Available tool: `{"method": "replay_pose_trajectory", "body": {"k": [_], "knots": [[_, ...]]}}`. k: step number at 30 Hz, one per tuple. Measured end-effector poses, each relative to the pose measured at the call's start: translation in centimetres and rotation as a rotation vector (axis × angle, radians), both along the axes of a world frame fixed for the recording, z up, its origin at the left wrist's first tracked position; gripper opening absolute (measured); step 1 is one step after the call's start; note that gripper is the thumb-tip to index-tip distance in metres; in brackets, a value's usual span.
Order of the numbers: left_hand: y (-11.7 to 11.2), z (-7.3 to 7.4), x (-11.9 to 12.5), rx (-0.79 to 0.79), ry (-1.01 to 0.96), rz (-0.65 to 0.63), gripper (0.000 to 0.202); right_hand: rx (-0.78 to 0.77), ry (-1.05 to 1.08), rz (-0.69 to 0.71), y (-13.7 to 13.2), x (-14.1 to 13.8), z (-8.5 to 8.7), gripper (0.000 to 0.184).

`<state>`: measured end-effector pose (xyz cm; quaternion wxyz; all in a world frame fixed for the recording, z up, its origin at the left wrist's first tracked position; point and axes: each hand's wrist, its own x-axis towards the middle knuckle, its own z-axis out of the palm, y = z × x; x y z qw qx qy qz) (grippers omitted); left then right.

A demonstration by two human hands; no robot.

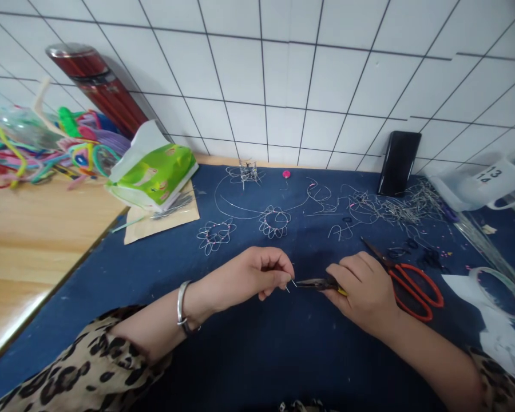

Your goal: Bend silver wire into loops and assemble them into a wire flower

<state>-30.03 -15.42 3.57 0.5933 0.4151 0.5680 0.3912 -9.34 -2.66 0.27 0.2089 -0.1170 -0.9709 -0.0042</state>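
Observation:
My left hand is pinched shut on a short piece of wire, whose ends stick out past the fingertips. My right hand grips long-nose pliers by yellow handles, mostly hidden in the palm. The plier tips point left and come right up to the wire; whether they touch it I cannot tell. Just beyond my left hand lie two flower-shaped wire rings with small pink beads, a left ring and a right ring.
Red-handled scissors lie beside my right hand. A tangle of wire, a black phone and a white mug stand behind. At left are a green tissue pack, a red thermos and colourful pipe cleaners.

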Motion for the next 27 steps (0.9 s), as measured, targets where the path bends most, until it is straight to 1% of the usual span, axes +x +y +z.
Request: {"method": "replay_pose_trajectory", "body": {"k": [8, 10, 15, 21, 27], "knots": [[-0.1, 0.0, 0.1, -0.050, -0.030, -0.035, 0.010, 0.080, -0.029, 0.036, -0.1, 0.1, 0.1, 0.021], [-0.1, -0.1, 0.2, -0.052, -0.024, -0.025, 0.010, 0.102, -0.040, 0.040, -0.1, 0.1, 0.3, 0.021], [-0.1, -0.4, 0.6, -0.088, -0.065, 0.065, 0.010, 0.133, -0.063, 0.045, -0.2, 0.2, 0.7, 0.018], [-0.1, -0.3, 1.5, -0.109, -0.165, 0.192, 0.009, 0.159, -0.051, 0.051, -0.4, 0.2, 0.7, 0.021], [-0.2, -0.8, 1.5, -0.105, -0.259, 0.245, 0.012, 0.163, -0.015, 0.033, 0.1, 0.4, 0.3, 0.022]]}}
